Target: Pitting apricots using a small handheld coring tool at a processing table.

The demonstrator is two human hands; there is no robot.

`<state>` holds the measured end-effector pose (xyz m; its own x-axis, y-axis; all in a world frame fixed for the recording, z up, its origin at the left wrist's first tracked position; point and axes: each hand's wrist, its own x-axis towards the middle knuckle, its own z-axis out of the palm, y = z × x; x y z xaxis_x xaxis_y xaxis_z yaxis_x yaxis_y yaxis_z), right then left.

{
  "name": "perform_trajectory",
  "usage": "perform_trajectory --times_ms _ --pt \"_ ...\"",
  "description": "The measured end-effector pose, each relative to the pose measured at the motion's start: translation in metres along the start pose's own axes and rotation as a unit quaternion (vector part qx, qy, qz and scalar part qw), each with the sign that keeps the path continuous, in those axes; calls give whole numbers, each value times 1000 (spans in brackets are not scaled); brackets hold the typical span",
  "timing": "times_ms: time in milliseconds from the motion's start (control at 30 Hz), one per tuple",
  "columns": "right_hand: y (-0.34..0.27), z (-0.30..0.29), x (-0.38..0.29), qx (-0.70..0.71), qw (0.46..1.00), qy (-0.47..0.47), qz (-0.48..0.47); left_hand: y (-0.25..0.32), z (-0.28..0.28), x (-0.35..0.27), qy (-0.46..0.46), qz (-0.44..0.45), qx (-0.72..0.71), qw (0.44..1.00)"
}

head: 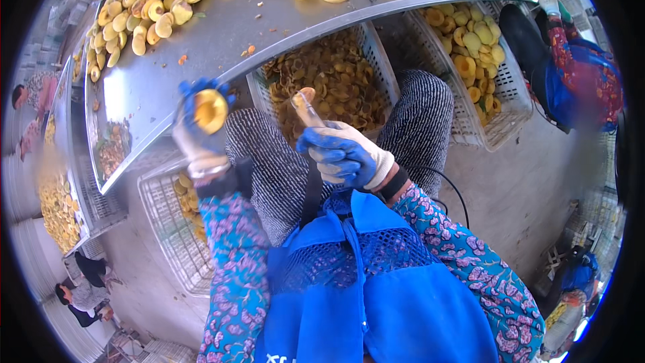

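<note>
In my left hand [194, 138], gloved in white and blue, is a yellow peach half [211, 112] with its hollowed cut face up. This hand is beside the front edge of a metal table [221, 27] and looks blurred. My right hand [347, 154], in a matching glove, grips a slim pitting tool [311, 115], whose exact shape I cannot tell. An orange-brown bit of fruit [306, 95] sits at the tool's tip. Below the tip, between my knees, stands a white plastic crate [385, 68] filled with brownish-yellow peach scraps [327, 78].
Peach halves [151, 7] are heaped on the table's far left. Another crate [509, 116] of peach halves stands at right, near a co-worker [579, 80]. A crate [166, 242] with fruit sits at my left. A black cable [461, 191] runs by my right knee.
</note>
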<state>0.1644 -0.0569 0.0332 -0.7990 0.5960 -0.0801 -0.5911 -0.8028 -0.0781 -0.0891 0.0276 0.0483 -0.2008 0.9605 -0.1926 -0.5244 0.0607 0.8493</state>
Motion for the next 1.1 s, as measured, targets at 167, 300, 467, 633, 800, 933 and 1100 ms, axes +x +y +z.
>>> perform_trajectory --times_ms 167,300,467,633,800,933,1100 --pt "-15 -7 9 -448 828 333 -61 57 -81 -33 281 133 183 932" --pt "-26 -26 5 -507 763 401 -4 81 -153 -41 278 98 694 657" --pt "-37 -38 -5 -575 689 433 -84 52 32 32 60 146 421 893" --pt "-46 -21 -12 -464 767 436 -80 -24 181 115 -171 97 617 762" --pt "-56 -13 -17 -348 830 419 -115 -74 213 156 -206 212 782 550" --pt "-63 -15 -20 -258 863 380 -212 -52 187 152 -204 46 644 736" --pt "-85 23 -15 -210 877 368 -227 -18 149 55 -250 89 373 889"
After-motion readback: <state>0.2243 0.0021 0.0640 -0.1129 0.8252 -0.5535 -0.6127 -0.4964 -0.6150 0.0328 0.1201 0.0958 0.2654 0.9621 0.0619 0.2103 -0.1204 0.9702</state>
